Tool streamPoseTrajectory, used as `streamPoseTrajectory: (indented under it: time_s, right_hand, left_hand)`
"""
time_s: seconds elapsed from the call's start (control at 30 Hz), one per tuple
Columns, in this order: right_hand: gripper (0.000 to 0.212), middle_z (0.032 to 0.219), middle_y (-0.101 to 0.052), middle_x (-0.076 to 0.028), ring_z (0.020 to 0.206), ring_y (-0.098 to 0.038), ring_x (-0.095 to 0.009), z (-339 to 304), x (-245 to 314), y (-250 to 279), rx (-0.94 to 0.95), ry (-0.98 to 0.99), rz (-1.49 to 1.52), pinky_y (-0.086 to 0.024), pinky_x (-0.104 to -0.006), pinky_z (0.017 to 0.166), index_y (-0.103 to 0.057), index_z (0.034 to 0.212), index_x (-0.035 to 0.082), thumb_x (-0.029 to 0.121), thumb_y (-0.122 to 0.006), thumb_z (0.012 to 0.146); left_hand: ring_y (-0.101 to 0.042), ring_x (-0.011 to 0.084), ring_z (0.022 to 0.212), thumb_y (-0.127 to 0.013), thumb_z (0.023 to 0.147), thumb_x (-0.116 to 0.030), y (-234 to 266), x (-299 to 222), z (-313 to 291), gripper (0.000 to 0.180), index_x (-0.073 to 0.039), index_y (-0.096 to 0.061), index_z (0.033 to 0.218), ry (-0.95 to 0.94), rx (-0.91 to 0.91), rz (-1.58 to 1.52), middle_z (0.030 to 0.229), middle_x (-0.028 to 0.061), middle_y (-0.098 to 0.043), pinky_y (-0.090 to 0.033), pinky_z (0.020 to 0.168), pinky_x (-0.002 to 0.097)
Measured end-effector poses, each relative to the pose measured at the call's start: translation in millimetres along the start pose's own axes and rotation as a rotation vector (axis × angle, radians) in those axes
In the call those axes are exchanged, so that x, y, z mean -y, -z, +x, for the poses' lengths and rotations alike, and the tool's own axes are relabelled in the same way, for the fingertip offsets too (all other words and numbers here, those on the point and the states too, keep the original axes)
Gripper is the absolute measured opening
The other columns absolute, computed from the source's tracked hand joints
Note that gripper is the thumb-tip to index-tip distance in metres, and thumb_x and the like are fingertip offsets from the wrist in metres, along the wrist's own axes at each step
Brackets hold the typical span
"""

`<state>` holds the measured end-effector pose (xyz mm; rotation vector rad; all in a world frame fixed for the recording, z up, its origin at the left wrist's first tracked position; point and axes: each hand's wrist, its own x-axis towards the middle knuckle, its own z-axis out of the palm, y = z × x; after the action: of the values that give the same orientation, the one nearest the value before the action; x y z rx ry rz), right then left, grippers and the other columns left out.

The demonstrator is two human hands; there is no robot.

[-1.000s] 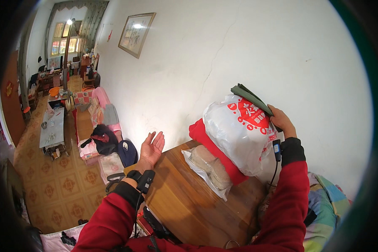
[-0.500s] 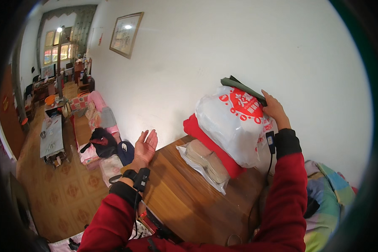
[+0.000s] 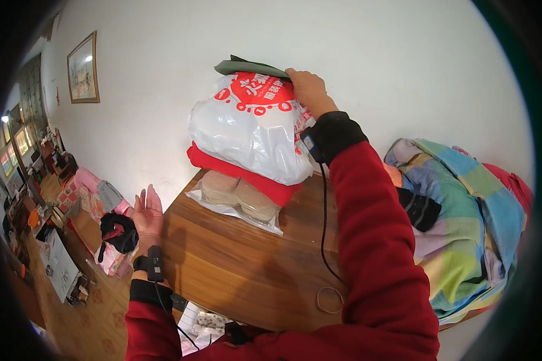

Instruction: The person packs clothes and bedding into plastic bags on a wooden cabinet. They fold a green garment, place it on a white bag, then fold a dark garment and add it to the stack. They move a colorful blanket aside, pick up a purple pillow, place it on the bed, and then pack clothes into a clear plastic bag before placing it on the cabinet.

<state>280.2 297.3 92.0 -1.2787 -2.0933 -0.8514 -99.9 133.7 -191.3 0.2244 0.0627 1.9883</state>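
Observation:
On the wooden tabletop (image 3: pixel 223 259) a pile stands against the wall. A clear packet of tan, padded-looking pieces (image 3: pixel 235 195) lies at the bottom, with folded red cloth (image 3: pixel 238 168) over it. Above that bulges a full white plastic bag (image 3: pixel 241 132) with a red print. Across its top rests a flat, folded dark green sheet (image 3: pixel 253 68), whose material I cannot tell. My right hand (image 3: pixel 312 93) grips the right end of this sheet; its fingertips are partly hidden. Left of the table edge, my left hand (image 3: pixel 148 213) is raised, fingers stretched out and palm bare.
A checkered, multicoloured blanket (image 3: pixel 457 240) lies heaped at the right, with a black item (image 3: pixel 421 210) on it. A thin loop (image 3: pixel 330 299) lies near the front of the tabletop. Farther left are a dark cloth bundle (image 3: pixel 119 233), a low table (image 3: pixel 57 265) and a framed picture (image 3: pixel 83 69).
The view has swung right, so the pile appears farther left and more of the blanket shows. My right hand stays at the green sheet's end; my left hand remains outstretched.

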Motion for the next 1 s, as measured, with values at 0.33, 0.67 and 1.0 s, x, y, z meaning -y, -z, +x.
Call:
streamPoseTrajectory:
  time_s: [0.33,0.67,1.0]
  right_hand:
    - [0.042,0.107,-0.055,-0.01,0.096,-0.055,-0.029,-14.1,9.4,1.9,-0.085,-0.016,-0.006,-0.043,-0.0411,0.079,-0.047,0.119,0.012,0.008,-0.049,0.077]
    - [0.041,0.106,-0.054,-0.014,0.1,-0.052,-0.029,-31.9,31.0,38.8,-0.194,-0.04,0.093,-0.037,-0.04,0.087,-0.05,0.116,0.009,0.005,-0.049,0.075]
    - [0.031,0.101,-0.06,-0.013,0.096,-0.057,-0.03,-113.5,-56.2,69.1,0.099,-0.263,0.01,-0.045,-0.0416,0.079,-0.057,0.104,0.013,0.012,-0.047,0.075]
  left_hand:
    - [-0.05,0.0276,0.111,-0.053,0.086,-0.018,7.4,-5.1,7.8,0.034,0.0,-0.042,0.113,0.012,0.005,-0.012,0.123,0.021,-0.046,-0.046,0.089,0.038]
    - [-0.048,0.0294,0.112,-0.054,0.086,-0.014,10.3,-6.3,15.8,0.038,0.0,-0.039,0.117,0.086,0.016,-0.053,0.125,0.0211,-0.044,-0.046,0.09,0.0384]
    - [-0.047,0.0301,0.113,-0.053,0.086,-0.016,6.8,8.8,16.6,0.033,0.001,-0.042,0.112,0.141,0.004,-0.123,0.124,0.022,-0.045,-0.045,0.091,0.0384]
